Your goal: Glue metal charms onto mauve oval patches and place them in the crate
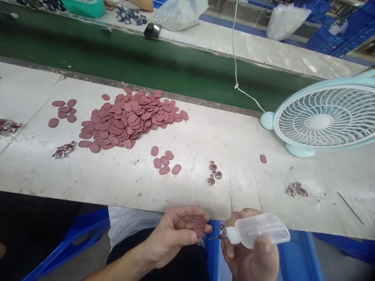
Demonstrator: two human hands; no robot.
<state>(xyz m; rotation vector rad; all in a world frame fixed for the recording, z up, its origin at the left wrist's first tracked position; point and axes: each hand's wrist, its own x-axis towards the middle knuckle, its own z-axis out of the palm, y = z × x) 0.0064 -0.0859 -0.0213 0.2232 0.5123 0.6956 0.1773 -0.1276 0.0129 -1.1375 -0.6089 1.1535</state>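
Note:
Between thumb and fingers, my left hand [172,236] pinches a dark red oval disc [199,227] with small holes in it. My right hand [249,253] is wrapped round a translucent squeeze bottle [262,229] with a white cap and a thin needle tip. That tip points left toward the disc, a short gap away from it. Both hands are at the front edge of the white table [187,191]. Beyond them lie several loose red discs [164,160] and a small cluster of brown and white parts [214,173].
A large heap of red discs [125,121] lies at the left middle. On the right stands a light blue fan [319,121], its white cord crossing the green conveyor belt [187,70]. Small parts [297,189] lie at the right. Under the table edge is a blue bin [301,253].

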